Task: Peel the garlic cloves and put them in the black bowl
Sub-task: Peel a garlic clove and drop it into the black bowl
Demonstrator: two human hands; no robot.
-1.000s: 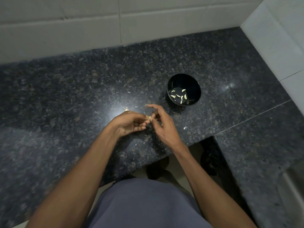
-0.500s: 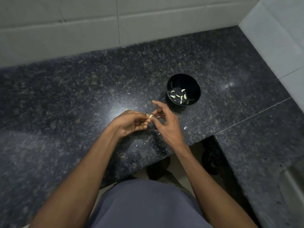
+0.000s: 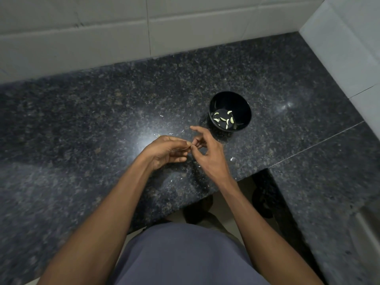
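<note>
The black bowl (image 3: 240,103) stands on the dark granite counter (image 3: 102,112), up and to the right of my hands, and holds several pale peeled garlic cloves (image 3: 224,119). My left hand (image 3: 166,151) and my right hand (image 3: 207,153) meet fingertip to fingertip above the counter, just left of the bowl. Between them they pinch a small garlic clove (image 3: 189,146), almost wholly hidden by the fingertips. My right index finger sticks out toward the bowl.
Small white flakes of garlic skin (image 3: 232,159) lie scattered on the counter around my hands. A white tiled wall (image 3: 102,38) runs behind the counter and another on the right. The counter's front edge steps back near my right forearm, with floor below.
Both hands stay together at the same spot; the fingers have shifted slightly on the clove, and the pale bit seen between the fingertips is now mostly covered.
</note>
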